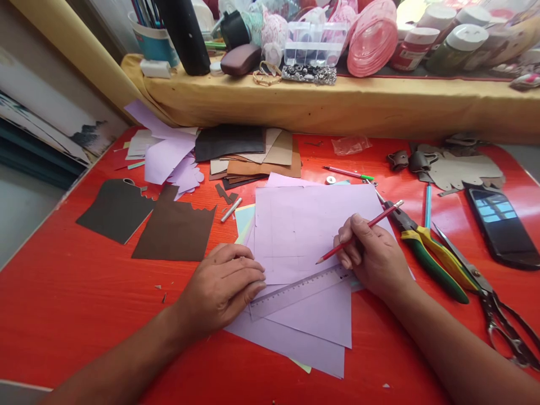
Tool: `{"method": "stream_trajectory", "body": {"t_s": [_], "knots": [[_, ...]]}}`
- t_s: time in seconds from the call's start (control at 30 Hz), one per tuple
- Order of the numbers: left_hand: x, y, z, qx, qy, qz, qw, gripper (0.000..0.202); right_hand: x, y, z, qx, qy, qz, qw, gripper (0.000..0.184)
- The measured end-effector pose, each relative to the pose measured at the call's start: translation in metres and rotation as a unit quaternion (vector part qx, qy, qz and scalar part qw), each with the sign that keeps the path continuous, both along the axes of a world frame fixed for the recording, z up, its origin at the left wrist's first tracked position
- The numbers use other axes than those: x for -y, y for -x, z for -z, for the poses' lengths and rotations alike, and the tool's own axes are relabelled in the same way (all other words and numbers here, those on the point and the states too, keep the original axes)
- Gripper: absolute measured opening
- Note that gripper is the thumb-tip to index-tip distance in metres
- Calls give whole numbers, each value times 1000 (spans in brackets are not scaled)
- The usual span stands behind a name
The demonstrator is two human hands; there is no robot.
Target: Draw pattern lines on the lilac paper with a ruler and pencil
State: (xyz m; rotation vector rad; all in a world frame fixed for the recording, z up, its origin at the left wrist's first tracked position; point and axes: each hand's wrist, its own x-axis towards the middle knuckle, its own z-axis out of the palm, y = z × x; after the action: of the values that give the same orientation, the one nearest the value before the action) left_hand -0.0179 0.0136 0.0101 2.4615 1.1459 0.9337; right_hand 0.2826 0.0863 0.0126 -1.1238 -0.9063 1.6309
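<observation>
In my right hand [373, 250] is a red pencil [382, 216], gripped between thumb and fingers. Its tip points down and left, over or on a purple sheet of paper [278, 216] marked with faint pencil lines. My left hand [230, 281] rests at the left edge of this sheet, fingers lying on it and holding nothing. Below the lined area a clear plastic ruler [297, 292] lies slanted across the papers, its right end near my right hand. More purple sheets [320, 333] are stacked underneath, with green and blue edges peeking out.
Pliers [436, 259], large scissors [481, 281] and a phone [502, 225] lie at the right. Dark leather pieces [177, 230] lie left, with a leather stack [248, 149] behind. Jars [458, 48] and boxes line the cloth-covered ledge [295, 107] at the back.
</observation>
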Motion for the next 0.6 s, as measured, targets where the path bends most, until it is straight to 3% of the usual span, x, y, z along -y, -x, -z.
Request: {"method": "stream_trajectory", "body": {"t_s": [0.1, 0.27, 0.5, 0.6], "knots": [[-2, 2, 1, -11, 3, -13, 1000, 15, 1, 0, 1, 3, -6, -1, 1000, 53], [-8, 9, -2, -22, -7, -88, 996, 12, 1, 0, 2, 4, -7, -4, 1000, 52], [-2, 4, 0, -24, -2, -15, 1000, 16, 1, 0, 1, 18, -11, -5, 1000, 52], [-6, 8, 1, -37, -3, -58, 998, 15, 1, 0, 1, 17, -9, -5, 1000, 52]]}}
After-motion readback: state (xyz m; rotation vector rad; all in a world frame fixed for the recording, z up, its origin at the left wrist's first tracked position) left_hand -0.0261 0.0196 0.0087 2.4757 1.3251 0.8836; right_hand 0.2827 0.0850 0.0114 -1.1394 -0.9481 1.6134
